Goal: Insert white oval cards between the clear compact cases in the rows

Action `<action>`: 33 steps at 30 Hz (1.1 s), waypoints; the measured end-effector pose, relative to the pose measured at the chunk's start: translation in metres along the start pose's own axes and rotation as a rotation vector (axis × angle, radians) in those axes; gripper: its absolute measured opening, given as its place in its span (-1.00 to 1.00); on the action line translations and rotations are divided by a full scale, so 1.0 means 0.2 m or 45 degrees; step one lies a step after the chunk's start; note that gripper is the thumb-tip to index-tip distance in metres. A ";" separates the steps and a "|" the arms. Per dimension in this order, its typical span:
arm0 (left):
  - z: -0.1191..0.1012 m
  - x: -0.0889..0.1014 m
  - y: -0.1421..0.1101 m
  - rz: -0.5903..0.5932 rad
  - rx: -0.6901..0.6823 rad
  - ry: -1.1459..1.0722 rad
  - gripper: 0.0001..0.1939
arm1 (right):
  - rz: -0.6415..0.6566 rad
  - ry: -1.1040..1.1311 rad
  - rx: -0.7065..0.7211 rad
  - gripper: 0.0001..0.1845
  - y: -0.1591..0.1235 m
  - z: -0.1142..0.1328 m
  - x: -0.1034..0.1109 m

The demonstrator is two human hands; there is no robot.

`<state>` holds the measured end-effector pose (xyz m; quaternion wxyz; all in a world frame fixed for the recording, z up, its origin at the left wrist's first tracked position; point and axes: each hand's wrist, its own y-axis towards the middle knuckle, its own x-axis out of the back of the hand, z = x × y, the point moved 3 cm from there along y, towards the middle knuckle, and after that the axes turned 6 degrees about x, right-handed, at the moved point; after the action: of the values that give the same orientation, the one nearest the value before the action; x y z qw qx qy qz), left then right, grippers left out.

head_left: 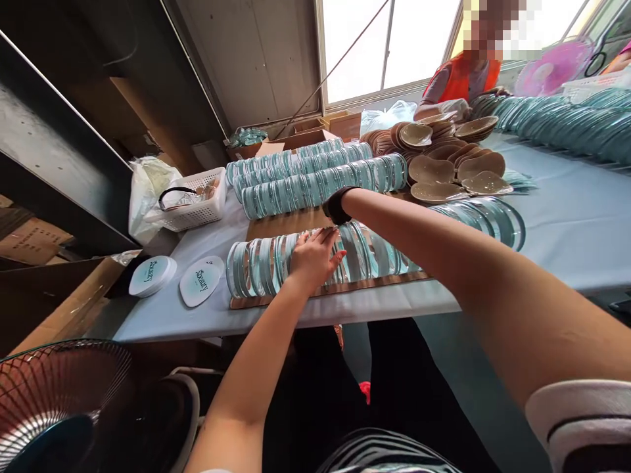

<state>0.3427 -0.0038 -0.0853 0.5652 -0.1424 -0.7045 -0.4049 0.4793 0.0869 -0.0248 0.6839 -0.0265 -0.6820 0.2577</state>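
Head view: my left hand [313, 257] lies flat, fingers spread and clamped on nothing, on top of the near row of clear teal-rimmed round lids [276, 261] standing on edge on a brown cardboard strip [276, 301]; the pressure keeps the row upright and packed. My right hand is hidden behind its black-banded wrist [338, 203], so I cannot tell its grip. The row sits at the near edge of the pale blue surface [566, 230].

Teal-rimmed discs [256, 266], pale blue tablecloth [566, 223]
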 end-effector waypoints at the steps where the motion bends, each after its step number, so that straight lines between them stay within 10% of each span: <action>1: 0.00 0.00 0.00 0.003 0.001 -0.003 -0.47 | 0.080 -0.020 -0.045 -0.79 -0.02 -0.02 0.00; 7: -0.01 0.00 -0.01 -0.005 0.003 -0.047 -0.45 | 0.223 -0.036 -0.166 -0.49 -0.06 -0.07 -0.02; 22: 0.00 0.01 -0.02 -0.027 0.027 -0.106 -0.49 | -0.442 0.031 -0.004 -0.61 -0.29 -0.09 -0.12; 26: 0.00 0.01 -0.01 0.001 0.032 -0.116 -0.48 | -0.626 -0.096 0.037 -0.69 -0.52 0.08 -0.29; 33: 0.01 0.02 -0.01 0.035 0.065 -0.164 -0.50 | -0.486 -0.274 -0.027 -0.52 -0.67 0.39 -0.84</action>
<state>0.3380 -0.0045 -0.0817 0.5278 -0.1632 -0.7474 -0.3691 0.4579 -0.1189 -0.1230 0.6433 0.1234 -0.7463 0.1178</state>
